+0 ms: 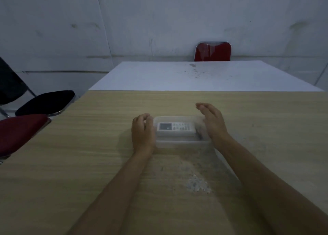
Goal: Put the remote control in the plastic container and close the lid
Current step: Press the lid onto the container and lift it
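A clear plastic container [181, 143] sits on the wooden table [88, 163] in front of me. A white remote control [175, 127] lies flat inside it, screen to the left. The container is see-through and I cannot tell whether a lid is on it. My left hand [142, 131] rests against the container's left end with its fingers curled. At the container's right end my right hand [211, 121] is held on edge, fingers together and slightly bent, holding nothing.
A white table [204, 76] adjoins the far edge of the wooden one, with a red chair [212, 51] behind it. To the left stand a black chair seat [46, 102] and a red chair seat [19, 131]. A worn pale patch [197, 183] marks the table near me.
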